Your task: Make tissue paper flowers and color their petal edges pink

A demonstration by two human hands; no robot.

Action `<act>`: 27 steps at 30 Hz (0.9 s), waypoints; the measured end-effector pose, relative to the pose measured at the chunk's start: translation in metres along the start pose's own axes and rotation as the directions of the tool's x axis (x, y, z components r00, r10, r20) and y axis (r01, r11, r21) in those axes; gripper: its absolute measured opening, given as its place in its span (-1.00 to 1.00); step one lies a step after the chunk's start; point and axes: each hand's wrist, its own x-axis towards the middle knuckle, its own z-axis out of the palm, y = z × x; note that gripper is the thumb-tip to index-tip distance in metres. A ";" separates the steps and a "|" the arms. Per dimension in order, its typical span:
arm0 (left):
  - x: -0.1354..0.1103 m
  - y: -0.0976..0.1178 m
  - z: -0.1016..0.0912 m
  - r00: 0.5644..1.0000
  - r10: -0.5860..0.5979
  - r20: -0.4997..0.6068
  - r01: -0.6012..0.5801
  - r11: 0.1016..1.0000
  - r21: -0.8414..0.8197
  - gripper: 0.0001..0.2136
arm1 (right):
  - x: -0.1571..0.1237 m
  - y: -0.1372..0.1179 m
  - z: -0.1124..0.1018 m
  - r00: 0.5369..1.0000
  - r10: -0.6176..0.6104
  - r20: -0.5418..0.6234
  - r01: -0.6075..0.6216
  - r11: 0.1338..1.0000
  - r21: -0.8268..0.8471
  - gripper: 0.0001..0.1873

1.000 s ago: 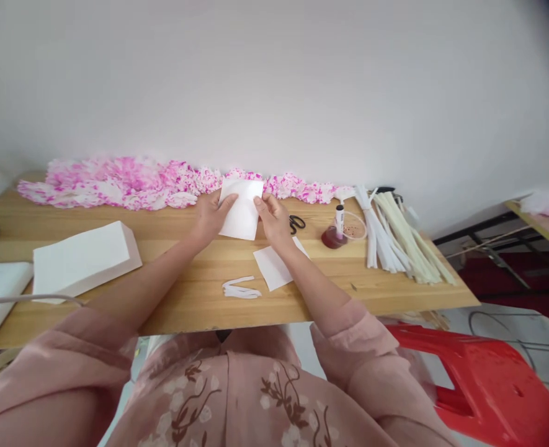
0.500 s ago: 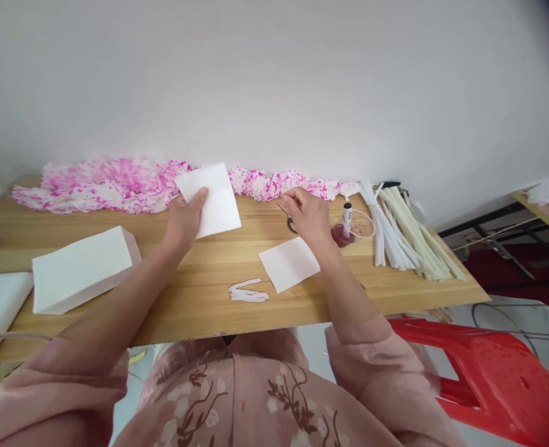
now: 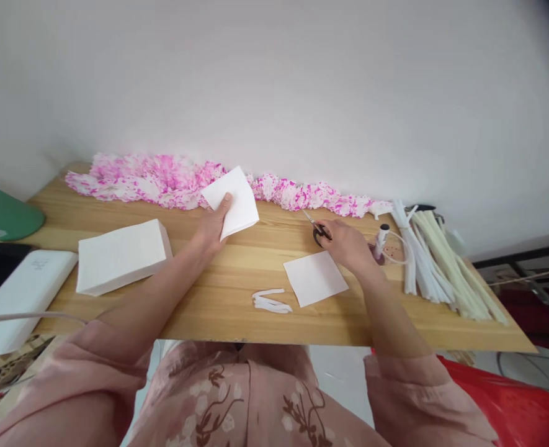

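My left hand [image 3: 211,228] grips a folded white paper sheet [image 3: 234,202], held tilted just above the wooden table [image 3: 200,298] near the back. My right hand [image 3: 346,243] is closed on a pair of black-handled scissors [image 3: 315,226] whose blades point up and left over the table. A second white paper square [image 3: 315,277] lies flat in front of my right hand. A few white paper strips [image 3: 270,302] lie to the left of that square.
A row of pink-and-white paper flowers [image 3: 185,180] runs along the wall. A thick white paper stack [image 3: 120,254] sits left. A small bottle [image 3: 380,241] and a bundle of white sticks [image 3: 441,257] lie right. A white device [image 3: 18,295], a green object [image 3: 4,214] and a red stool [image 3: 511,410] stand around.
My right hand let go of the paper, moved right and closed on the scissors. My left hand kept the sheet and carried it left. The camera view shifted.
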 end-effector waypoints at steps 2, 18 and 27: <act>0.001 -0.001 -0.001 1.000 0.010 -0.002 -0.010 0.999 -0.033 -0.63 | -0.006 -0.011 -0.009 0.998 -0.063 0.007 0.055 0.914 0.403 -0.50; 0.015 -0.008 -0.011 0.989 0.063 -0.131 -0.077 0.992 -0.102 -0.72 | -0.029 -0.079 0.027 0.839 -0.501 0.213 -0.274 -0.051 0.960 -0.44; 0.012 -0.007 -0.008 0.985 0.066 -0.158 -0.085 0.990 -0.114 -0.68 | -0.027 -0.085 0.033 0.795 -0.560 0.232 -0.304 -0.038 0.952 -0.44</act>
